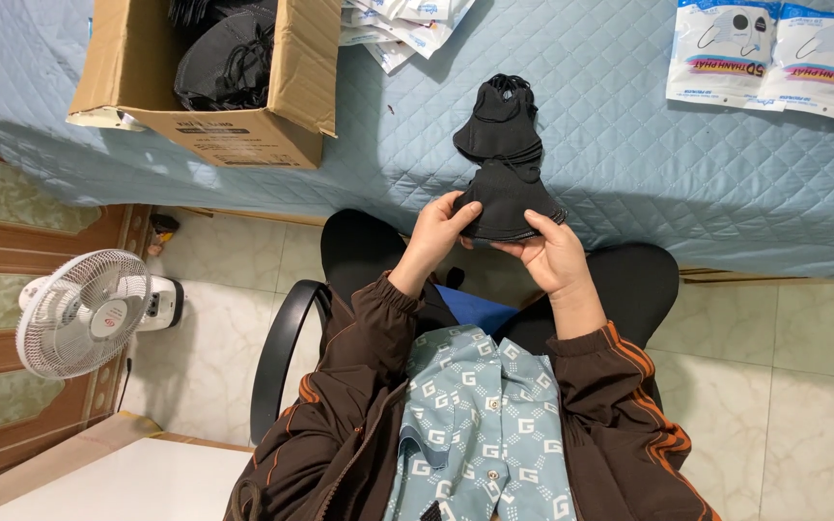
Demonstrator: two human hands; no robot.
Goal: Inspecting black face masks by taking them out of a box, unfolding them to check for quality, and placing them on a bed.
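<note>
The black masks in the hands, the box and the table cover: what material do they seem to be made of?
Black masks: soft matte fabric, probably non-woven; they fold and stack limply. Box: brown corrugated cardboard, dull, with bent flaps. Table cover: light blue quilted cloth, with stitched diamond pattern.

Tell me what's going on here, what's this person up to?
A seated person holds a small stack of black face masks with both hands, the left hand and right hand gripping its lower edge at the front of a table covered in a quilted blue cloth. More black masks lie just beyond. A cardboard box of black masks sits to the left, and white packets lie at the right.
</note>
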